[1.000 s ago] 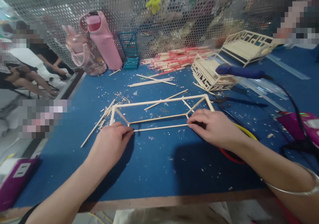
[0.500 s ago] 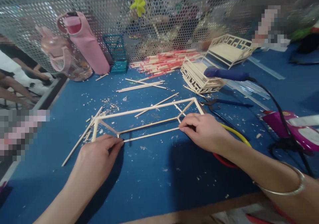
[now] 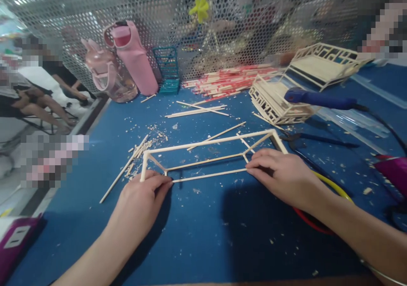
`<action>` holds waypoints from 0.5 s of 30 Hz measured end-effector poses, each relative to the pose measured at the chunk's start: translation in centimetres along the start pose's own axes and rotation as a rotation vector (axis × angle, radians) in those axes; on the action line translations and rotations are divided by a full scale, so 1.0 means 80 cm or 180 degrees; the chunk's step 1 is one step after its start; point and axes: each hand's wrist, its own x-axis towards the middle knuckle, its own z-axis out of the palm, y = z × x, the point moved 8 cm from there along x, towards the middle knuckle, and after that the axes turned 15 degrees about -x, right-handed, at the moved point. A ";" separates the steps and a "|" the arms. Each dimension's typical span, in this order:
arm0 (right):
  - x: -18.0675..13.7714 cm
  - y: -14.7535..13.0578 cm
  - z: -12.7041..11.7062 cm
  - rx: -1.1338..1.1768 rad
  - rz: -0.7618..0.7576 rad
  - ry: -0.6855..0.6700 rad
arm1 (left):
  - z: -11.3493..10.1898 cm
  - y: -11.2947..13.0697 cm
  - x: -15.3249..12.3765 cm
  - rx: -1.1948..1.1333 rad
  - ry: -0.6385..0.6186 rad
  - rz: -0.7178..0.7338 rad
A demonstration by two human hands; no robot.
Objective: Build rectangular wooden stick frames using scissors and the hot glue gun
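Observation:
A long box-shaped frame of thin wooden sticks (image 3: pixel 206 143) stands between my two hands over the blue table. Its near lower stick (image 3: pixel 210 176) runs from one hand to the other. At the left end my left hand (image 3: pixel 143 197) pinches this stick by the corner, thumb against fingertips. My right hand (image 3: pixel 276 173) has its thumb and fingers closed on the right end of the same stick, beside the corner upright. My fingers partly hide both lower corners. Loose sticks (image 3: pixel 124 169) and wood scraps lie to the left of the frame.
Behind the frame lie a pile of red-and-white wrapped sticks (image 3: pixel 232 80) and two small wooden lattice models (image 3: pixel 327 65). A blue-handled tool (image 3: pixel 321 98) with a cord rests on the nearer model. Pliers (image 3: pixel 318 140) lie at right; a pink bottle (image 3: pixel 136 61) stands back left.
My view has swung left, so everything sits farther right in the picture. Both hands keep their pinch on the stick frame, which looks otherwise unchanged.

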 end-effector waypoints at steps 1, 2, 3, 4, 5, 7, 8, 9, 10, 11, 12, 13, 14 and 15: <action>0.000 0.000 0.000 -0.0038 0.0009 -0.0005 | -0.001 0.001 0.000 0.0049 0.0058 0.0051; 0.000 0.000 0.000 -0.0069 -0.0007 -0.0017 | -0.002 0.002 0.000 0.0097 0.0099 0.0098; 0.000 -0.001 0.000 -0.0092 -0.0042 -0.0029 | -0.002 0.003 0.001 0.0138 0.0112 0.0144; 0.000 -0.002 -0.001 -0.0106 -0.0087 -0.0047 | -0.002 0.004 0.002 0.0163 0.0096 0.0192; 0.000 -0.003 -0.001 -0.0114 -0.0132 -0.0070 | -0.003 0.006 0.002 0.0175 0.0069 0.0240; -0.001 -0.005 -0.003 -0.0114 -0.0207 -0.0127 | -0.003 0.008 0.003 0.0176 0.0001 0.0314; -0.002 -0.006 -0.002 -0.0109 -0.0240 -0.0175 | -0.003 0.009 0.003 0.0164 -0.0039 0.0328; -0.002 -0.007 -0.001 -0.0100 -0.0268 -0.0229 | -0.003 0.009 0.003 0.0146 -0.0066 0.0321; -0.003 -0.008 0.000 -0.0090 -0.0280 -0.0274 | -0.003 0.009 0.003 0.0123 -0.0081 0.0292; -0.003 -0.008 0.001 -0.0081 -0.0260 -0.0303 | -0.003 0.008 0.003 0.0099 -0.0084 0.0252; -0.003 -0.006 0.001 -0.0071 -0.0209 -0.0313 | -0.003 0.007 0.003 0.0076 -0.0076 0.0204; -0.003 -0.004 0.002 -0.0059 -0.0136 -0.0314 | -0.003 0.006 0.002 0.0057 -0.0056 0.0161; -0.002 -0.002 0.003 -0.0041 -0.0055 -0.0320 | -0.003 0.005 0.002 0.0044 -0.0027 0.0125; -0.002 0.000 0.004 -0.0018 0.0021 -0.0342 | -0.003 0.005 0.002 0.0038 -0.0001 0.0100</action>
